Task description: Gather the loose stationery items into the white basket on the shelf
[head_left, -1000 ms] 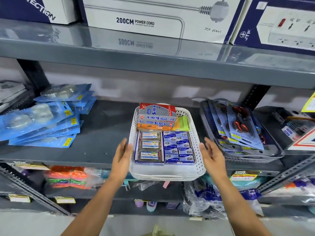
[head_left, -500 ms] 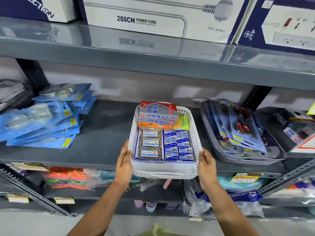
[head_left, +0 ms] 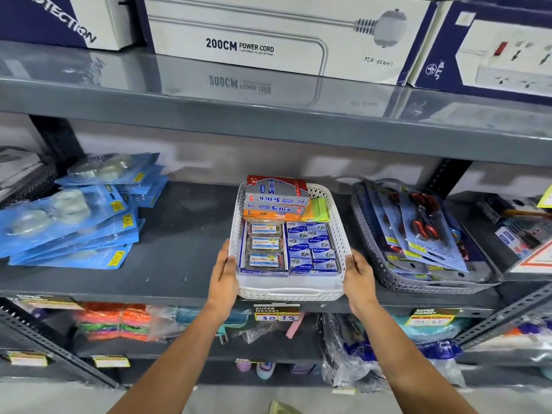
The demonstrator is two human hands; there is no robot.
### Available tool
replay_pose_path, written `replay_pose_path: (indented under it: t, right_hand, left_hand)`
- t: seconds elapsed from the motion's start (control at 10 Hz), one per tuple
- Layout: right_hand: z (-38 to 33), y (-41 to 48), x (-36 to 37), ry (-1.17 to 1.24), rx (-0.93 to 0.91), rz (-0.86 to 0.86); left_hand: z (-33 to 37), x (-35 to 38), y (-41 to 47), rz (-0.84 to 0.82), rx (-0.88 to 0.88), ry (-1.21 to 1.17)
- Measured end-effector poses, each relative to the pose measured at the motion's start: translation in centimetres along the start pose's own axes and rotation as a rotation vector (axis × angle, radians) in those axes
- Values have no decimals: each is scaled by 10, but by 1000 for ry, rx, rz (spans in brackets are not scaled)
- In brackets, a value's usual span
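Your two hands clamp the white basket (head_left: 288,289) by its near corners on the grey shelf (head_left: 179,264), its front end resting at the shelf's front edge. Your left hand (head_left: 223,274) presses against the basket's left wall, thumb along the rim; your right hand (head_left: 358,274) grips the right wall the same way, fingers closed on the plastic.

Inside the basket, goods are packed in rows. At the back, Softek boxes (head_left: 276,200) are stacked, the top one red and silver and tilted, an orange one at the bottom. Beside them on the right stand yellow and green sticky notes (head_left: 318,210). In the front left sit three clear cases (head_left: 264,245) of pins with labelled lids, one behind another. In the front right lie small blue staple boxes (head_left: 310,246), packed tight in two columns.

To the left on the same shelf, well apart from the basket, blue blister packs (head_left: 74,222) of tape rolls are fanned in a loose pile. To the right, just beside the basket, a grey basket (head_left: 418,286) holds carded scissors (head_left: 424,222) with red handles. On the shelf above, a white box (head_left: 268,40) reads "200CM POWER CORD". Below the basket, a yellow price tag (head_left: 276,315) hangs on the shelf edge.
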State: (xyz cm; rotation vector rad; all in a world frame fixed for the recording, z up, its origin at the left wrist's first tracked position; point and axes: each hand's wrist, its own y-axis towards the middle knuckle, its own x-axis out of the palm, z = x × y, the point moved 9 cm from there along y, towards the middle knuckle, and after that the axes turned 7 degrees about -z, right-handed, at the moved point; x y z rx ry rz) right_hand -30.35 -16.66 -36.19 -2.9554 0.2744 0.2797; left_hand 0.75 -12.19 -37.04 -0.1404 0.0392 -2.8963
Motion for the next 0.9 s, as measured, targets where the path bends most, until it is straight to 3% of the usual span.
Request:
replay_pose_path:
  t: [0.6,0.7,0.8,0.9]
  right_hand:
    - [3,-4,-4,-65,39,57]
    - [-9,-9,-4,-197,41,41]
    - [-26,-18,-2,-523,87,-79]
    - [-49,-35,-2,-734,31,-159]
  left_hand:
    - [8,1,-7,-20,-15,43]
    - [18,3,-9,-65,4,135]
    - [31,-1,-17,-120,13,422]
    - [58,0,-35,-172,151,712]
